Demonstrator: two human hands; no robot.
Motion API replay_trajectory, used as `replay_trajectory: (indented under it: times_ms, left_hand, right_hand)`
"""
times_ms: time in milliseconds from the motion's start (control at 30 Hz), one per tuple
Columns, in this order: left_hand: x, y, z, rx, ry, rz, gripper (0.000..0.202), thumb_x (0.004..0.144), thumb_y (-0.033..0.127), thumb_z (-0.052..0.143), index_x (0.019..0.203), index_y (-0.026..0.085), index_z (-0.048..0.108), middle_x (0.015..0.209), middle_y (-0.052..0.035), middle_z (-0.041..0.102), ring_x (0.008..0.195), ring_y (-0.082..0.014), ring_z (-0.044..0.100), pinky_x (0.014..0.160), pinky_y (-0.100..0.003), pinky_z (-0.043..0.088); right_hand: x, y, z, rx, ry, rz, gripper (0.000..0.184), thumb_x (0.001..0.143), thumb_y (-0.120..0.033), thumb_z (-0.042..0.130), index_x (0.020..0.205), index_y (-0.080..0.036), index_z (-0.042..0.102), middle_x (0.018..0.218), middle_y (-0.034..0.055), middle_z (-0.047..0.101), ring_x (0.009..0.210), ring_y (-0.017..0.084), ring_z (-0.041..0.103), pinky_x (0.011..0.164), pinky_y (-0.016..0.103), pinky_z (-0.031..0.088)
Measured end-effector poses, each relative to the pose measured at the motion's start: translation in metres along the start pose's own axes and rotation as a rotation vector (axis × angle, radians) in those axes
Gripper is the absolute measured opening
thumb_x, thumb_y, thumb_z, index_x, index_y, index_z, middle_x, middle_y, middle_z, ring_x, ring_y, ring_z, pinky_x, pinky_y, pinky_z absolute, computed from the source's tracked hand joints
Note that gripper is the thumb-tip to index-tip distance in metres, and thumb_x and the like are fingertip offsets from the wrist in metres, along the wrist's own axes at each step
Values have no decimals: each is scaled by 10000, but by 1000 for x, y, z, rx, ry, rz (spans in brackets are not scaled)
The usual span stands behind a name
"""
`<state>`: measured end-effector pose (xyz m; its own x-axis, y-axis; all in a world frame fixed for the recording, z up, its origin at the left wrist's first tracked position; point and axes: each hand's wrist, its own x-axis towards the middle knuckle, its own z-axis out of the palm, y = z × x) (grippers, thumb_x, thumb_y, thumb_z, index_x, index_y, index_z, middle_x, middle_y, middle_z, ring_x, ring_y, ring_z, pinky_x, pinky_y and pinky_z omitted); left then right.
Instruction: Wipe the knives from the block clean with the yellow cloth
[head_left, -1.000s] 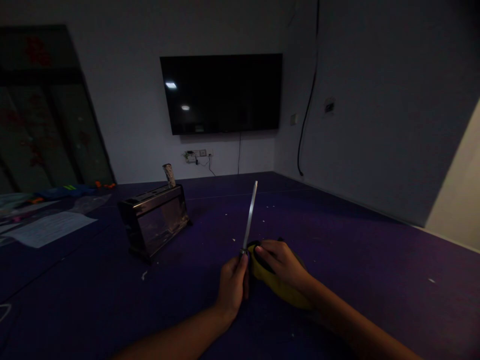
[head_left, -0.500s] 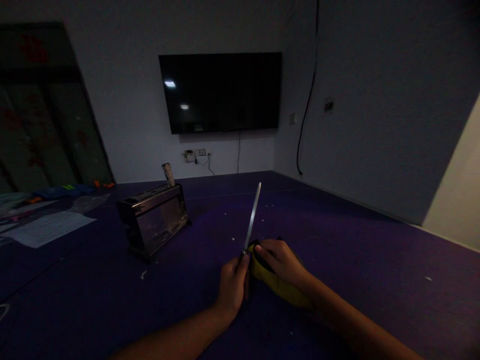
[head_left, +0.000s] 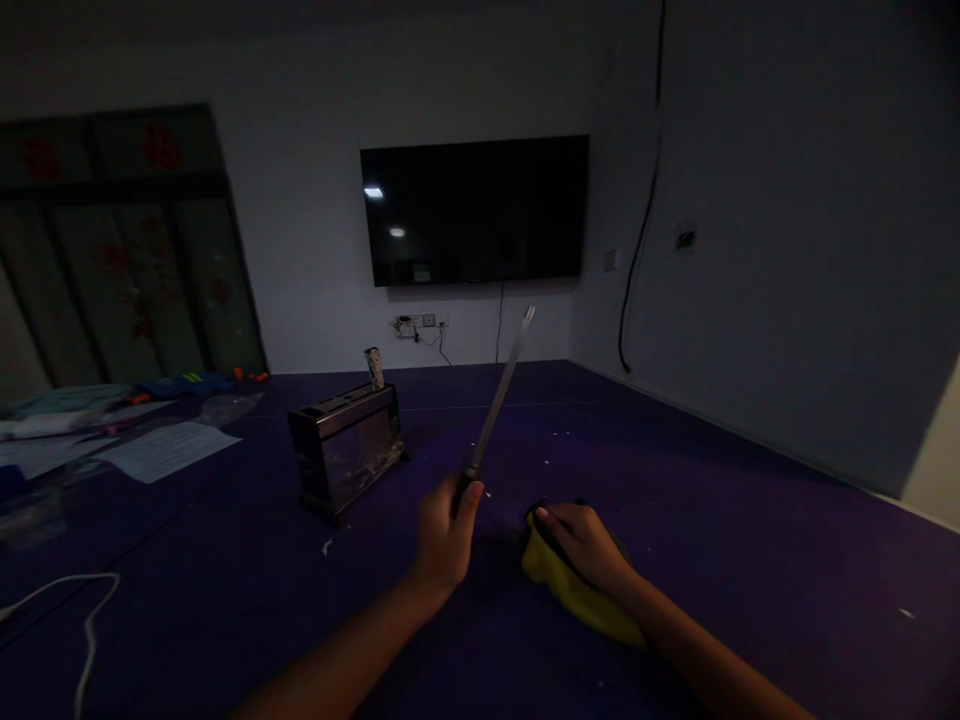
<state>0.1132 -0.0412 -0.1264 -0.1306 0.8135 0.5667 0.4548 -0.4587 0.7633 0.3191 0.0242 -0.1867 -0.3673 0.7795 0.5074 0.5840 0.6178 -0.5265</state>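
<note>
My left hand [head_left: 444,535] grips the dark handle of a sharpening steel [head_left: 501,395], its slim metal rod slanting up and away to the right. In my right hand [head_left: 589,545] is a yellow and dark grey cloth [head_left: 577,595], bunched under the fingers just above or on the purple surface; I cannot tell which. The cloth and the steel are apart. Left of my hands stands a black knife block [head_left: 352,440] with clear side panels. One speckled handle [head_left: 374,368] sticks up from its far end.
The purple surface [head_left: 480,640] carries small white scraps. Papers [head_left: 172,450], plastic bags and clothing lie at the far left, and a white cable [head_left: 94,620] curls at the near left. A television [head_left: 476,210] hangs on the back wall.
My left hand has lifted the steel up and leftward, away from the cloth. My right hand with the cloth has shifted slightly right and down. The view has turned a little left and up.
</note>
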Motion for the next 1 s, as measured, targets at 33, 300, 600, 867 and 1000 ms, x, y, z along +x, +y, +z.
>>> replay_trajectory:
  times_ms: [33,300,600,867,1000]
  left_hand:
    - [5,5,-17,142,46,49,441,836,552,338,736,174,544,592,-30,548,563,-147,520,545,-233,352]
    - [13,26,-166,1355,67,-129,466,875,479,255,906,150,584,714,-127,633,677,-281,611,555,-293,380]
    - [34,24,-260,1455,64,-71,463,817,560,268,773,187,538,582,-24,506,577,-183,483,651,-327,356]
    - [49,10,-281,1304,50,11,595,683,753,224,683,241,526,502,18,403,545,-156,374,649,-262,278]
    - [60,11,-285,1351,4,56,645,689,758,202,763,228,564,549,13,470,573,-151,404,670,-259,301]
  right_hand:
    - [0,2,0,-1,15,12,473,887,-487,312,551,-181,444,516,-10,476,486,116,447,477,246,314]
    - [1,3,4,23,42,1,488,878,-513,308,530,-190,426,498,-10,466,475,124,449,474,251,320]
    - [2,6,5,2,39,4,510,874,-530,297,515,-191,425,480,-11,455,458,126,437,463,250,299]
    - [2,5,2,16,43,9,498,873,-522,304,519,-192,422,482,-10,447,465,127,431,468,249,300]
    - [1,1,1,23,39,37,489,869,-516,314,519,-192,420,494,-3,465,468,131,440,465,250,293]
